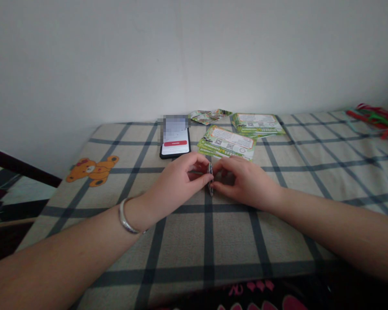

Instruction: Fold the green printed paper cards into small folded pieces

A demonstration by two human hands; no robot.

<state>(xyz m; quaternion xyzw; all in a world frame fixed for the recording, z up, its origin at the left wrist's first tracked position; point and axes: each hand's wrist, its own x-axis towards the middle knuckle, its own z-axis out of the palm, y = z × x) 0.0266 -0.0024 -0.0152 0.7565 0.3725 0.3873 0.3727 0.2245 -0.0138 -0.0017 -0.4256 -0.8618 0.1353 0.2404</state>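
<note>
At the left edge of the checked cloth that covers the counter, a printed orange bear lies flat. Your left hand, with a silver bangle on its wrist, reaches toward the middle of the counter, its grip pinched on a small folded paper piece held on edge. Behind that hand, toward the far edge, a phone lies face up with its screen lit. Just right of the phone, a stack of green leaflets sits near the far edge, with some folded paper shapes and a second leaflet stack behind it, close to the wall. Your right hand meets the left at the paper piece, fingers clenched on its other side, so both hands hold it just above the cloth. At the far right corner lie red and green strips.
</note>
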